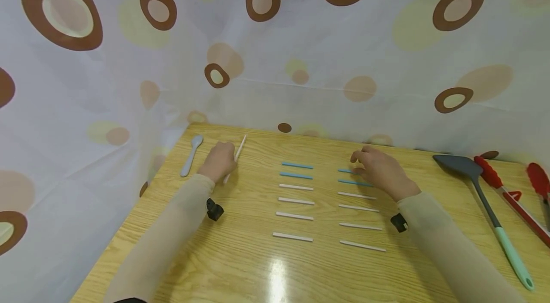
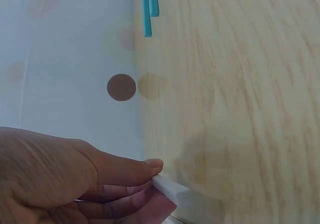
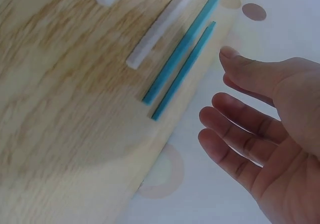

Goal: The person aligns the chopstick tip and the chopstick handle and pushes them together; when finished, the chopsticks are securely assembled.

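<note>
My left hand pinches a thin white stick between thumb and fingers at the back left. In the left wrist view the end of that white stick pokes out beyond the fingertips. Over the back of the right column of sticks hovers my right hand, holding nothing. Its thumb and fingers are spread and loosely bent in the right wrist view, apart from two blue sticks. The right hand overlaps the rearmost blue stick in the head view.
Beside the right column lies a left column, with two blue sticks behind several white sticks. A grey spoon lies left of my left hand. On the right are a spatula and red tongs. A patterned curtain borders the table.
</note>
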`<state>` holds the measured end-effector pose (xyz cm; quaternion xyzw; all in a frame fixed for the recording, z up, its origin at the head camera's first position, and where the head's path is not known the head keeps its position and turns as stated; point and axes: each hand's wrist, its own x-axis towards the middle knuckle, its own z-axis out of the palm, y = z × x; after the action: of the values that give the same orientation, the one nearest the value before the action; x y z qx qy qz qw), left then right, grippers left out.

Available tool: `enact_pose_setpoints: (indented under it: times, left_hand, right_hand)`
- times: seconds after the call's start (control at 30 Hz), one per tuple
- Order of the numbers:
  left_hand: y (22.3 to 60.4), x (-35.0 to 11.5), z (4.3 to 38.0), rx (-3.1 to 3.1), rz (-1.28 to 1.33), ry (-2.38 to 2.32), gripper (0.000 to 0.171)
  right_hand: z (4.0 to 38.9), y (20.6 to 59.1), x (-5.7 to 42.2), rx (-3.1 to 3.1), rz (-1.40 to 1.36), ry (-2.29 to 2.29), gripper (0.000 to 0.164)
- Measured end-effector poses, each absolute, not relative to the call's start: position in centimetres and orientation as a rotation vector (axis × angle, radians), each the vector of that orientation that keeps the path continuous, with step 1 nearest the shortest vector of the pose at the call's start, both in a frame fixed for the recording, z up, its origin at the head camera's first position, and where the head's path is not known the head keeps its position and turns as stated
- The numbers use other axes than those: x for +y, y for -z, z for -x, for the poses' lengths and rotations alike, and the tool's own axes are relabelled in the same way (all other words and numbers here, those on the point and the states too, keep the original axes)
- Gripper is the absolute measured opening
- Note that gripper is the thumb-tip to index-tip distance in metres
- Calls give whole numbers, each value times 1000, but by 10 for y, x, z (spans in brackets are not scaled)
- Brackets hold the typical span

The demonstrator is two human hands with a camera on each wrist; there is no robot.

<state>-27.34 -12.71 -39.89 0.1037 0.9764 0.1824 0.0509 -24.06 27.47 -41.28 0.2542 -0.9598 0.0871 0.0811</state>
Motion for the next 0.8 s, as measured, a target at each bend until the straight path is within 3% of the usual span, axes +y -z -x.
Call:
enact_pose_setpoints:
  times: [0.8]
  left_hand:
    - [405,-138,266,2849,-158,-593,10]
  right_hand:
    - [242,419,278,-2956,-758,-327,26]
